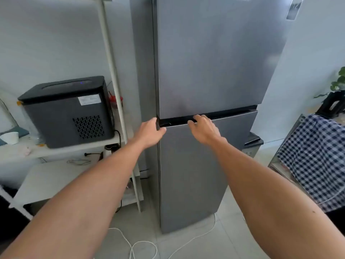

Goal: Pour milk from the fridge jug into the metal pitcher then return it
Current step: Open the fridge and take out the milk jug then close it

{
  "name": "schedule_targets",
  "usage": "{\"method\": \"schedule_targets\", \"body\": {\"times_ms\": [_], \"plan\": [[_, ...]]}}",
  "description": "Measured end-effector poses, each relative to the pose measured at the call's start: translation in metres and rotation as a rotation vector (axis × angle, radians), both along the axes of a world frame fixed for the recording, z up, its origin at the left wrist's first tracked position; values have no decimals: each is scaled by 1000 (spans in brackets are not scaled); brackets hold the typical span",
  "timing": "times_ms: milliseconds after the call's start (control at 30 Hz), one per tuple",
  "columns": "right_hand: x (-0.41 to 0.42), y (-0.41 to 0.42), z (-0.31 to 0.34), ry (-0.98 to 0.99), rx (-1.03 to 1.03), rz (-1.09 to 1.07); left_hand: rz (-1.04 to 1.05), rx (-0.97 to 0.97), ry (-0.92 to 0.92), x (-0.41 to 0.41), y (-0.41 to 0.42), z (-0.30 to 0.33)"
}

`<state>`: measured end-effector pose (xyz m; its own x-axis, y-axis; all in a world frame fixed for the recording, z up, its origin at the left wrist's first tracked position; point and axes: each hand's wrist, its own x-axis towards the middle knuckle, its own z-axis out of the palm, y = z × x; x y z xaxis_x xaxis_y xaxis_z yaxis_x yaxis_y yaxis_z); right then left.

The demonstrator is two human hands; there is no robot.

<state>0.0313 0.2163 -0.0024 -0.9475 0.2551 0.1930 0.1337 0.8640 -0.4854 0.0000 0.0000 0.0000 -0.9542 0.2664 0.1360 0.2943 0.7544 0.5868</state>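
Both doors of the grey fridge (205,71) were shut, hiding the jug. The left hand (149,131) and right hand (204,128) curled into its dark handle slot (229,114). The door looked heavy and stiff.

Both arms extended to a grey two-door fridge (209,62), doors closed: left hand (150,132) wraps the left edge at the dark recess (233,113) between the upper and lower door, right hand (203,128) has fingers hooked into that recess near its left end. Left of the fridge, a white shelf unit (110,58) carries a black box appliance (69,111) at its right edge and a white cup (11,137) at the far left. White cable (141,245) loops on the tiled floor by the fridge base; checked cloth (315,157) hangs at the right.
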Motion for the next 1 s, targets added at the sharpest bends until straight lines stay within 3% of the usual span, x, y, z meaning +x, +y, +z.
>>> {"method": "schedule_targets", "body": {"times_ms": [167, 433, 600, 767, 1000], "plan": [[-29, -13, -25, -19, -88, -23, -11, 151, -89, -38, 4, -39], [-63, -18, -38, 82, -285, -14, 7, 410, -71, -83, 6, -84], [-75, -14, -48, 126, -394, -35, -54, 405, -84, -86, 5, -86], [-79, -11, -50, 100, -417, -24, -77, 424, -148, -97, 4, -102], [-79, -14, -47, 32, -364, -65, -52, 473, -95, -79, 6, -102]]}}
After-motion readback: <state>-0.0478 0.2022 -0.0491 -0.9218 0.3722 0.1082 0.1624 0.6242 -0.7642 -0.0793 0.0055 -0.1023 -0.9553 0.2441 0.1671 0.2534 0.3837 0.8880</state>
